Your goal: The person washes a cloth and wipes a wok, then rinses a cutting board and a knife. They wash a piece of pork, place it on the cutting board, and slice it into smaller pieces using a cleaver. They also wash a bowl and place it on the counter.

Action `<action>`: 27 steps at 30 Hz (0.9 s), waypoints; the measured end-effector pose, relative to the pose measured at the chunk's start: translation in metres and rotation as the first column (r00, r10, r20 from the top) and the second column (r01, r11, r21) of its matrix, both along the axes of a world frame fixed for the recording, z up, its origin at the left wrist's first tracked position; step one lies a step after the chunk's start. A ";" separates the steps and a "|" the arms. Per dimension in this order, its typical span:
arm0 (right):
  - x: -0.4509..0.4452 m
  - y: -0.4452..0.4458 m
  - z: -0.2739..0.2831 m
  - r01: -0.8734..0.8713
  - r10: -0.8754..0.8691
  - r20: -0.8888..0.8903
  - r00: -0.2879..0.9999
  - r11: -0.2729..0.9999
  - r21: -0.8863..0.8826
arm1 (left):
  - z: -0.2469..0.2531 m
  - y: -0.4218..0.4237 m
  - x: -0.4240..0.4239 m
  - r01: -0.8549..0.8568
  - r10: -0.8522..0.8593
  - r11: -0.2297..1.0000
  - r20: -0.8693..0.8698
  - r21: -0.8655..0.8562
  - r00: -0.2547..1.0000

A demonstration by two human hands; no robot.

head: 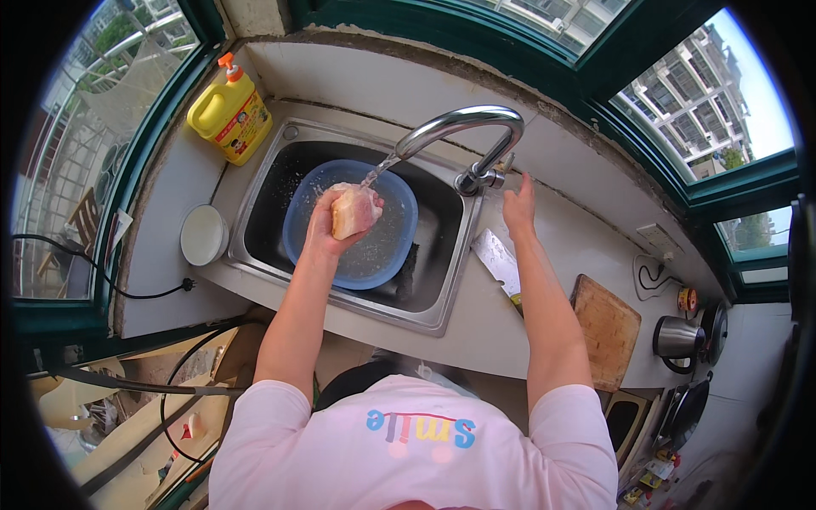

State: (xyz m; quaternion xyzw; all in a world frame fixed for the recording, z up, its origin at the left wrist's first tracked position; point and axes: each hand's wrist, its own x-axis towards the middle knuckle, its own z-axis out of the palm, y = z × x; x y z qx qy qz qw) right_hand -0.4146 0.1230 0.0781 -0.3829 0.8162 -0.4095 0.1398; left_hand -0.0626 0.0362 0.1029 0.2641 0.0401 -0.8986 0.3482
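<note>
A piece of raw meat with a fatty layer [356, 210] is gripped in my left hand [328, 220], above a blue plastic basin [299, 191] that holds water. The basin stands in a stainless steel sink [440, 274]. Water runs from the curved chrome faucet [465, 118] onto the meat. My right hand [519, 207] is beside the faucet's lever [509, 162], the index finger extended; it holds nothing, and whether it touches the lever I cannot tell. A cleaver [497, 258] lies on the counter, between the sink and my right forearm, its handle partly hidden.
A yellow pump bottle [236, 121] and a white bowl [204, 234] stand left of the sink. On the right are a wooden cutting board [605, 331] and a metal electric kettle [677, 338]. A black cable with a plug [186, 285] hangs at the left. Green-framed windows surround the counter.
</note>
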 end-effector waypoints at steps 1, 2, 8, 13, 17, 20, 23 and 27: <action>-0.007 -0.017 -0.001 0.059 -0.066 0.203 0.977 0.998 0.037 | -0.001 0.004 0.006 0.024 -0.023 0.999 0.026 -0.026 0.999; -0.013 -0.033 -0.003 0.006 -0.020 0.344 0.939 0.999 0.040 | -0.002 0.007 0.010 0.053 -0.050 0.997 0.049 -0.049 0.998; -0.010 -0.034 0.009 -0.222 0.213 0.263 0.941 0.975 0.003 | -0.001 0.022 0.035 0.053 -0.055 0.995 0.024 0.079 0.998; 0.002 0.035 0.030 -0.222 0.223 -0.012 0.975 0.972 0.071 | -0.009 0.020 0.044 -0.017 0.016 0.997 0.005 0.073 1.000; 0.006 0.127 0.040 -0.111 0.161 -0.113 0.980 0.925 0.364 | 0.014 0.016 0.048 -0.016 0.017 0.998 0.018 -0.053 1.000; 0.018 0.188 0.039 -0.063 0.184 -0.203 0.962 0.869 0.491 | 0.014 0.010 0.050 -0.027 0.027 0.995 -0.004 -0.094 1.000; 0.038 0.221 0.043 0.002 0.210 -0.283 0.936 0.800 0.600 | -0.001 0.007 0.062 0.000 0.005 0.994 0.042 -0.105 0.999; 0.042 0.239 0.039 0.018 0.163 -0.320 0.933 0.869 0.494 | -0.010 0.005 0.069 0.023 -0.011 0.991 0.085 -0.135 0.996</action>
